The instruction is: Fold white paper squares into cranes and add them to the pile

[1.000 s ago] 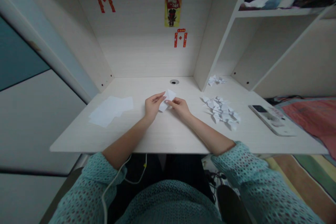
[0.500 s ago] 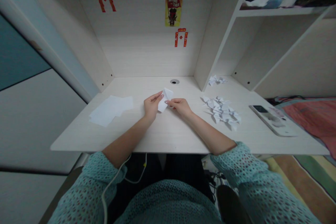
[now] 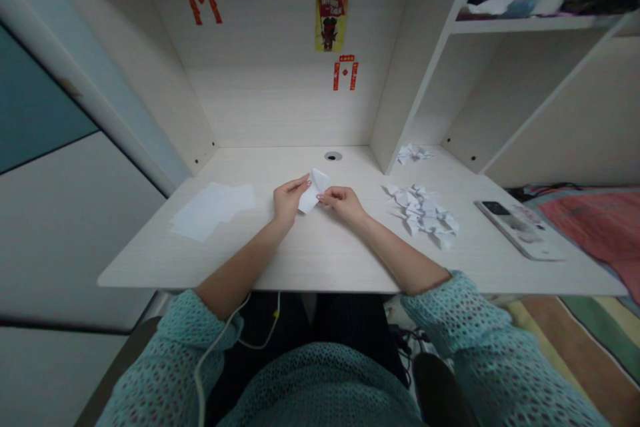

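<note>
A small folded piece of white paper (image 3: pixel 313 191) is held between my hands near the middle of the desk. My left hand (image 3: pixel 289 199) is closed on its left edge, thumb and fingers pinching the upper part. On the lower right side, my right hand (image 3: pixel 344 200) pinches the paper between thumb and fingertips. Flat white paper sheets (image 3: pixel 213 209) lie spread to the left of my hands. To the right is a pile of folded white paper pieces (image 3: pixel 421 211), with a smaller group of folded paper (image 3: pixel 414 153) behind it.
A white phone-like device (image 3: pixel 520 230) lies on the desk (image 3: pixel 300 263) at the right. The upright panel (image 3: pixel 425 73) meets the desktop behind the paper pile. A round cable hole (image 3: pixel 333 156) sits near the back wall. A pale cable (image 3: pixel 215 347) crosses my left sleeve.
My right fingertips have shifted slightly on the paper's right side. My left hand keeps its pinch with barely any movement.
</note>
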`<state>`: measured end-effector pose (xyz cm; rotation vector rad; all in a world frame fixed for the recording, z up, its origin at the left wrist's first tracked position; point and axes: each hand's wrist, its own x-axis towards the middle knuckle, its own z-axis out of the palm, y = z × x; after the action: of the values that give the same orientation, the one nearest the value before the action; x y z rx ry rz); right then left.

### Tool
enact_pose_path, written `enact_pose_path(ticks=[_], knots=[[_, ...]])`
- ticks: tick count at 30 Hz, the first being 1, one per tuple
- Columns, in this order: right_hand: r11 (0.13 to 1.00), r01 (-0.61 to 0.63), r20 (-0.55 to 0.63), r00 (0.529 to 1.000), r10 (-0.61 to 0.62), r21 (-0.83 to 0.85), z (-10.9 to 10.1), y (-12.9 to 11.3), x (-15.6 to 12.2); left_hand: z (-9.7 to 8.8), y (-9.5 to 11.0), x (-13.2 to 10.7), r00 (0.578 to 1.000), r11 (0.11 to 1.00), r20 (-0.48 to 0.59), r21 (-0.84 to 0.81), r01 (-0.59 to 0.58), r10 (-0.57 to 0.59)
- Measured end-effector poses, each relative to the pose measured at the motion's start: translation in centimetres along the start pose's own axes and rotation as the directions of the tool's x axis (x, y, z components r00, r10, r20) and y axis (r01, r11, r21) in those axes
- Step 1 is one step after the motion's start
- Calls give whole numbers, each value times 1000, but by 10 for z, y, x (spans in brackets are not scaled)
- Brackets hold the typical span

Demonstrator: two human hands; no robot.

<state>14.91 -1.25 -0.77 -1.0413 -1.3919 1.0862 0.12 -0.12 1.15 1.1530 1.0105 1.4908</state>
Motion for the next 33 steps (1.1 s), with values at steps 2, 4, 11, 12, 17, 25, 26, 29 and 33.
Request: enact_pose_path(ticks=[2,4,11,12,17,25,26,29,33], knots=[[1000,-1,8,1000,1,9,-1,0,0,-2,-1,1,999,1000,34,10,18,-19],[1000,7,5,1000,-7,21,-1,-1,-1,-3,0,2,996,999,78,18,36,-37],[997,-36,-81,996,42,75,-2,-5,-2,0,9,0,991,998,127,36,48,-52],[996,-34,-99,994,42,85,-2,-6,-2,1,9,-1,990,997,120,38,72,-76],[988,0,-170,985,27,156,-1,-11,-5,3,6,-3,968,982,171,59,178,-186],[986,-7,-148,989,33,169,4,-11,-8,7,6,-9,981,987,117,-14,158,-155],[989,-9,-150,988,32,148,5,-10,-8,7,7,-9,982,989,118,-1,148,-147],[995,-18,-168,985,35,102,5,-7,-8,7,8,-8,990,994,109,77,84,-92],[995,-63,-186,979,77,80,4,-6,-6,5,8,-5,995,989,98,144,9,-23]])
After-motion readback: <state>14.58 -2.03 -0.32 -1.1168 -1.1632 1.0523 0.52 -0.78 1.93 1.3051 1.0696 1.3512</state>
